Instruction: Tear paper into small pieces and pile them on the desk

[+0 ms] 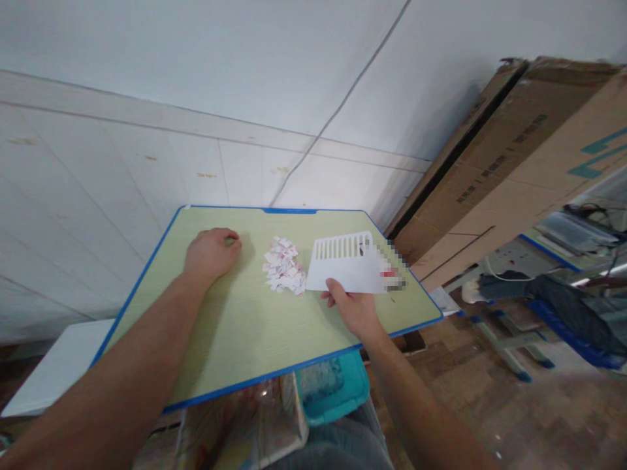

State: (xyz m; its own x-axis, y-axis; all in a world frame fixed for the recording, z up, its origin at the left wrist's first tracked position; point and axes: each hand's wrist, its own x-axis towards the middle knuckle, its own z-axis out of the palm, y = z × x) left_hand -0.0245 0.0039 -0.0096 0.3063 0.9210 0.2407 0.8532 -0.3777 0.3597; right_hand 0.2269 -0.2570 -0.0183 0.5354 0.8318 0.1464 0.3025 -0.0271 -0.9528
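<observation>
My right hand [355, 310] grips the near edge of a flat white slotted panel [345, 274], with the thumb on top and the fingers underneath. A row of narrow slots runs along the panel's far side. Its left edge meets a heap of small torn paper scraps [285, 267], white with pinkish marks, on the pale green desk top [235, 346]. To the left of the heap, my left hand [213, 252] is closed with curled fingers over the desk. Whether anything is inside it is hidden.
A blurred-out patch [394, 271] covers items by the panel's right end. Tall cardboard boxes [494, 156] lean at the right against the white wall [220, 78]. Below the desk's front edge is a teal plastic bin [336, 388]. A blue-footed desk frame [514, 346] stands farther right.
</observation>
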